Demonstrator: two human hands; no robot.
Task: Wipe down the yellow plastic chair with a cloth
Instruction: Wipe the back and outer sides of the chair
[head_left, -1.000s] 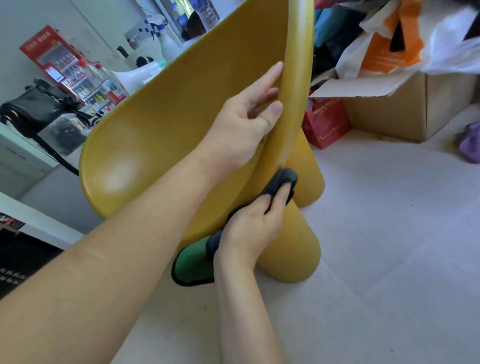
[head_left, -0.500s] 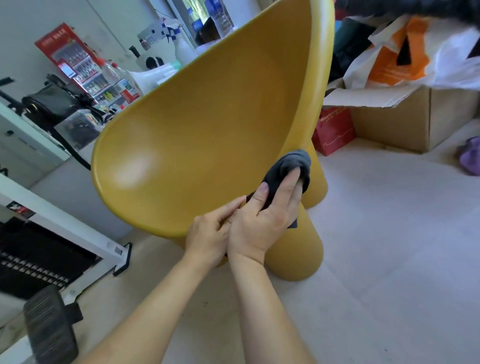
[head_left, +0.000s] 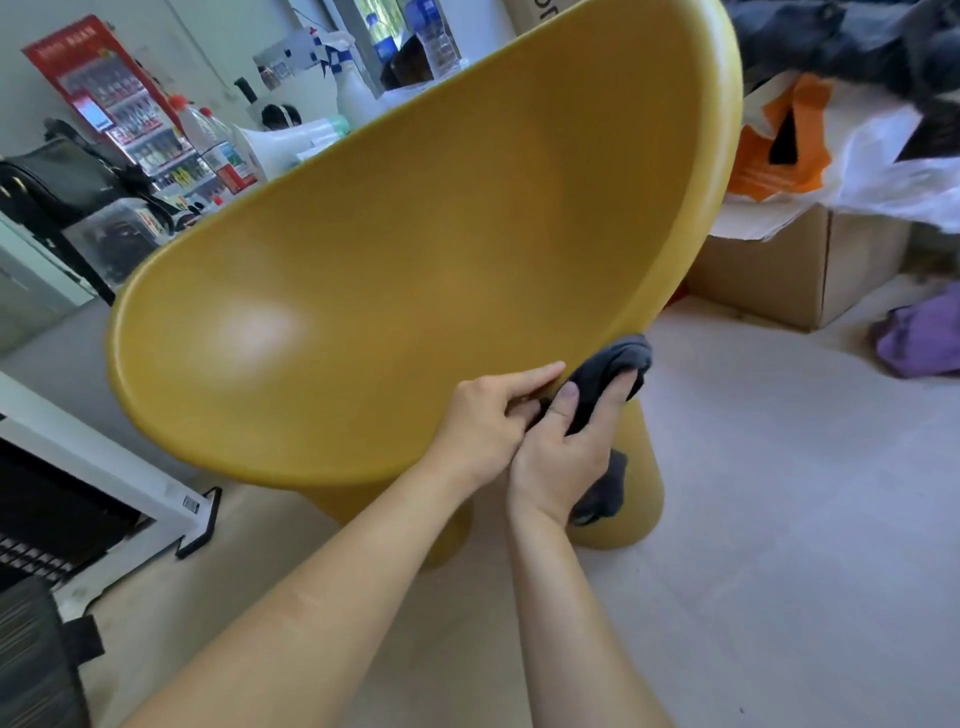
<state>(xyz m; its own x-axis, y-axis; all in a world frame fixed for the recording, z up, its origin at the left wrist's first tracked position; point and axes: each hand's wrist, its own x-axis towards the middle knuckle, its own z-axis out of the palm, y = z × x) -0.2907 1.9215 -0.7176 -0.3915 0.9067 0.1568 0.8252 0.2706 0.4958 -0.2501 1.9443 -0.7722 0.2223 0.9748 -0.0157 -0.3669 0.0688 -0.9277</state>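
Head view — the left hand (head_left: 485, 415) has dropped to grip the chair (head_left: 415, 260) rim beside the right hand (head_left: 563, 452), which clenches the cloth (head_left: 615, 364) — rim wiping goes on.

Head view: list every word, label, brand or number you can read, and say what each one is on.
"on": letters cut off by the top edge, on the pale box.
red poster: white characters at its top, too blurred to read.
bottle label: too blurred.
barcode sticker on the white frame: too small.
orange bag: faint print, unreadable.
No text on the yellow chair or the cloth.
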